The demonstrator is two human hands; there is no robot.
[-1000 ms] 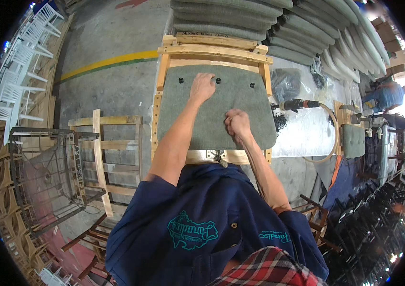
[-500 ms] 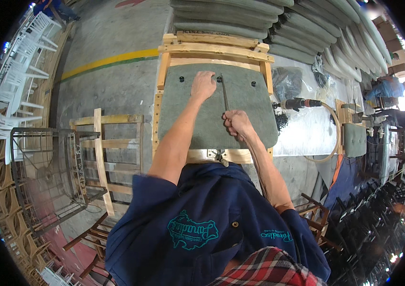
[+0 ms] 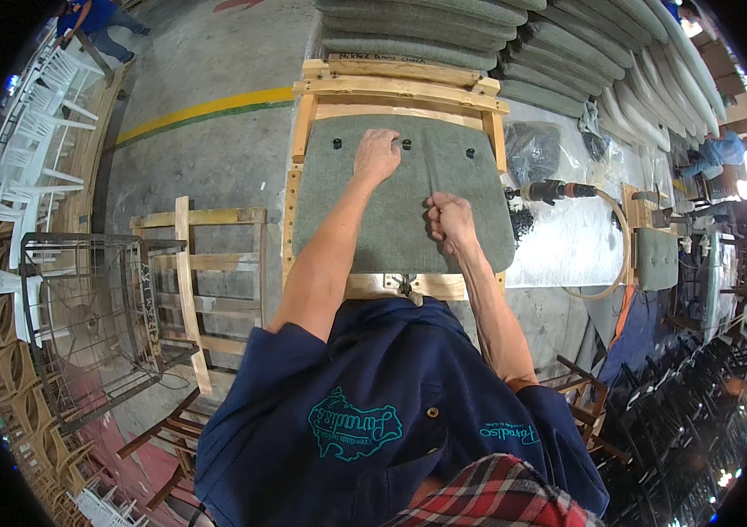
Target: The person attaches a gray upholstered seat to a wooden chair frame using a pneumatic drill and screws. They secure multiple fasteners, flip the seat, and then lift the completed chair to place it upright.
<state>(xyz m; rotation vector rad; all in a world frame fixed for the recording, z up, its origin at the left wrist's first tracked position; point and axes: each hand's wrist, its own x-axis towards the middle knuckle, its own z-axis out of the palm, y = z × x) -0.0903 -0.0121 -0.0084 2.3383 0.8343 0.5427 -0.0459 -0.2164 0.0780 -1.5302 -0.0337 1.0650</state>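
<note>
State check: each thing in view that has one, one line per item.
left hand: open, flat on the cushion
right hand: fisted, pressing the cushion
grey cushion: lying in the wooden frame
wooden frame: flat on the bench
power tool: set down, unheld, hose attached

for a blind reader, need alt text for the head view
A person presses the left hand flat on a grey-green seat pad lying on a wooden frame, while the right hand is a fist on the pad.
</note>
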